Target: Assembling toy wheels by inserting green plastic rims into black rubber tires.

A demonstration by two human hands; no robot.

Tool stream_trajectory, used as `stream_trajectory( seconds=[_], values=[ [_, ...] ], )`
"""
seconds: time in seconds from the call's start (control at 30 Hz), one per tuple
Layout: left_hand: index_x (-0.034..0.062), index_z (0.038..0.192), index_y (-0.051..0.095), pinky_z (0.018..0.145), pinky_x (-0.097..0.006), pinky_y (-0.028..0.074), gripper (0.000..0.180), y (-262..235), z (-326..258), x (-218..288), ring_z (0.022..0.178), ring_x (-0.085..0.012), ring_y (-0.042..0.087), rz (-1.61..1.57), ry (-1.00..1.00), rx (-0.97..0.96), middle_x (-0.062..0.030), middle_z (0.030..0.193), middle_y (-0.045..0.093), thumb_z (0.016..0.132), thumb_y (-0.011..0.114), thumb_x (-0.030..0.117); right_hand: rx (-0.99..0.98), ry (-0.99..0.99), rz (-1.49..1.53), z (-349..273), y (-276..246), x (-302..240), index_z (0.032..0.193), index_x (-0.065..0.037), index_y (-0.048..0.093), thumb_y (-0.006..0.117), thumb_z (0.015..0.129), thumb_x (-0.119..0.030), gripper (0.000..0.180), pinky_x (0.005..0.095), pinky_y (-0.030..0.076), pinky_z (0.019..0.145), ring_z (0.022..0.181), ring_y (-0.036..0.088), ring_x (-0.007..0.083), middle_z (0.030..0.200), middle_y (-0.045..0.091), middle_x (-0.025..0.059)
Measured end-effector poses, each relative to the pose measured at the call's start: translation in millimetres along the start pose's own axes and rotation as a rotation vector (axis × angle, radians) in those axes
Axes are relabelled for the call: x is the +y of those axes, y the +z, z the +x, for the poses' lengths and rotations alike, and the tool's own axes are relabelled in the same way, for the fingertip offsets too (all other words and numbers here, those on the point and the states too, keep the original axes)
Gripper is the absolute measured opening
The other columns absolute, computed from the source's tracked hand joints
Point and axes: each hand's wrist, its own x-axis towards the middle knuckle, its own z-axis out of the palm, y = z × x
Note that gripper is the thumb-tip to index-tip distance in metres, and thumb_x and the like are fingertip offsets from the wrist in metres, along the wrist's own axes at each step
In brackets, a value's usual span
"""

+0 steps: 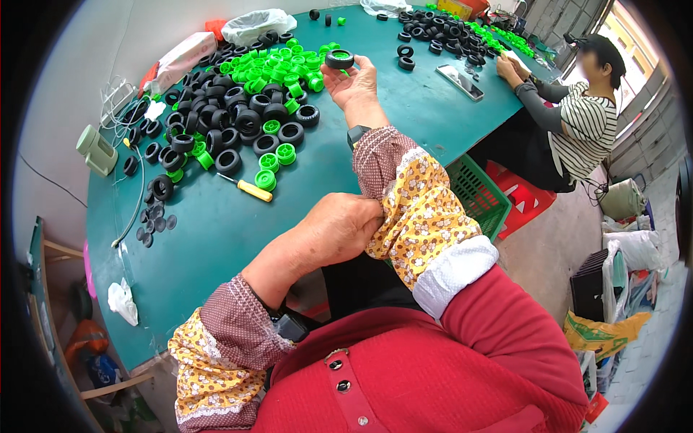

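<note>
My right hand (351, 86) is raised over the table and holds a small black toy tyre (339, 65) between thumb and fingers. Green shows inside the tyre's ring; I cannot tell whether a hub is fitted in it. My left hand (339, 227) is closed on the patterned sleeve cover (411, 206) of my right forearm, pinching its fabric near the elbow. Left of my right hand lies a pile of black tyres (209, 108) and bright green wheel hubs (274, 65). A yellow-handled screwdriver (255, 190) rests in front of the pile.
A green table (209, 256) spans the view. Small black discs (153, 220), a cable (141, 195) and a pale green jug (96, 150) are at its left. At right, a person (588, 119) sits beside a phone (460, 81) and more tyres (440, 32). A green crate (476, 191) stands below.
</note>
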Motion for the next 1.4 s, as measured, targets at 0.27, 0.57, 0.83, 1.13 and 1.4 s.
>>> stream_trajectory(
  seconds=[0.27, 0.57, 0.83, 1.13, 1.4],
  values=[
    [-0.002, 0.092, 0.058, 0.061, -0.022, 0.045, 0.025, -76.2, -58.4, -37.0, 0.062, -0.0107, 0.057, -0.396, -0.501, 0.479, -0.0066, 0.074, 0.061, 0.085, 0.053, 0.021, -0.459, 0.213, -0.208, -59.5, 15.5, 17.7, 0.093, -0.002, 0.058, 0.039, 0.08, -0.028, 0.034, 0.0329, 0.049, 0.06, 0.068, 0.062, 0.0255, 0.084, 0.064, 0.0142],
    [0.0022, 0.097, 0.057, 0.056, -0.021, 0.044, 0.032, -98.4, -78.1, -75.3, 0.064, -0.0107, 0.058, -0.582, -0.67, 0.698, -0.0063, 0.082, 0.062, 0.084, 0.055, 0.031, -0.685, 0.342, -0.597, -100.9, 24.6, 89.6, 0.107, -0.007, 0.052, 0.041, 0.09, -0.026, 0.028, 0.0259, 0.043, 0.052, 0.065, 0.057, 0.0154, 0.087, 0.057, 0.004],
    [0.001, 0.096, 0.057, 0.06, -0.02, 0.046, 0.023, -100.2, -81.1, -114.9, 0.065, -0.0102, 0.059, -0.61, -0.523, 0.918, -0.0049, 0.08, 0.061, 0.083, 0.058, 0.019, -0.773, -0.067, -1.068, -76.9, 40.9, 113.7, 0.103, -0.004, 0.056, 0.051, 0.087, -0.031, 0.032, 0.0182, 0.039, 0.054, 0.067, 0.048, 0.0048, 0.082, 0.055, -0.002],
    [-0.0013, 0.094, 0.056, 0.059, -0.021, 0.046, 0.023, -101.3, -88.8, -125.1, 0.065, -0.0096, 0.057, -0.732, -0.577, 1.064, -0.0044, 0.08, 0.059, 0.078, 0.062, 0.015, -0.655, -0.001, -0.871, -72.7, 28.8, 148.7, 0.093, 0.0, 0.058, 0.054, 0.085, -0.017, 0.019, 0.0204, 0.044, 0.056, 0.066, 0.052, 0.0053, 0.076, 0.058, 0.0005],
    [0.0012, 0.096, 0.051, 0.052, -0.019, 0.046, 0.022, -95.6, -86.6, -127.4, 0.061, -0.0081, 0.056, -0.521, -0.629, 0.958, -0.0024, 0.078, 0.056, 0.081, 0.058, 0.015, -0.714, -0.014, -1.007, -75.3, 26.4, 138.7, 0.096, 0.0, 0.059, 0.054, 0.086, -0.02, 0.023, 0.0201, 0.045, 0.063, 0.068, 0.052, 0.0053, 0.076, 0.059, 0.0002]
  ],
)
